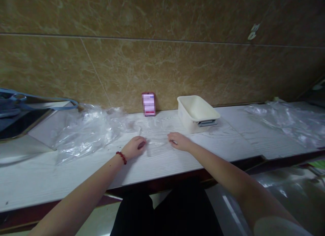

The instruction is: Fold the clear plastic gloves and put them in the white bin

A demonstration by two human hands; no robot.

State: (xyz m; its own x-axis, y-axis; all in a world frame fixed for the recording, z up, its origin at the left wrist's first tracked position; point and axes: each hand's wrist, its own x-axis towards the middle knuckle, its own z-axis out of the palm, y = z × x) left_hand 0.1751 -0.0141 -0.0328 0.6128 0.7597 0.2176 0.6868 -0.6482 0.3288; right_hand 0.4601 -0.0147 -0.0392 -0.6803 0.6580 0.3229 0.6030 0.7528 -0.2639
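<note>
A small clear plastic bag (156,144) lies on the white wood-grain table (152,168) and stretches between my hands. My left hand (135,147), below a red bead bracelet (121,157), has its fingers curled closed at the bag's left edge. At the opposite edge, my right hand (178,141) pinches the plastic between thumb and fingers. More clear plastic (154,123) lies flat just behind the bag. A cream plastic bin (186,119) with a grey handle stands behind and right of my right hand.
A phone (149,104) with a lit screen leans against the brown marbled wall (152,66). Crumpled clear plastic (91,131) lies to the left, beside a white box (48,127) and blue fabric (8,109). More plastic sheeting (291,122) covers the right side.
</note>
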